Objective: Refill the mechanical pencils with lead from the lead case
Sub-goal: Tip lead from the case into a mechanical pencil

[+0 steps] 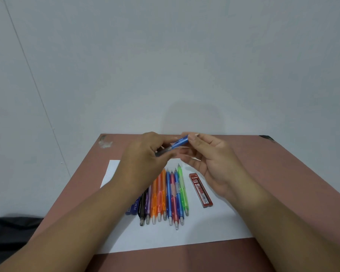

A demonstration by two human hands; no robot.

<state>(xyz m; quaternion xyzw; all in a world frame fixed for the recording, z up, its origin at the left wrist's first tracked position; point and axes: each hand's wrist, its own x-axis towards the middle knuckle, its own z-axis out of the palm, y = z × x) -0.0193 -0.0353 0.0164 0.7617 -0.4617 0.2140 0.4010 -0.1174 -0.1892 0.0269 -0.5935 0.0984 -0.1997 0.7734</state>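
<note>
Both hands' fingers [191, 137] pinching blue pencil [180, 142]

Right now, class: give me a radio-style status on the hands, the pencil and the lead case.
Both hands up: left hand grips blue pencil, right hand pinches its end. Lead case untouched on paper. Nothing in the way.

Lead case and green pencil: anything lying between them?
Nothing: the head view shows only bare white paper between the red lead case and the green pencil, the rightmost of the row.

translucent glossy plastic pencils [165, 195], clear red plastic lead case [201, 190], matt white paper sheet [204, 228], matt reddish table [273, 173]
</note>
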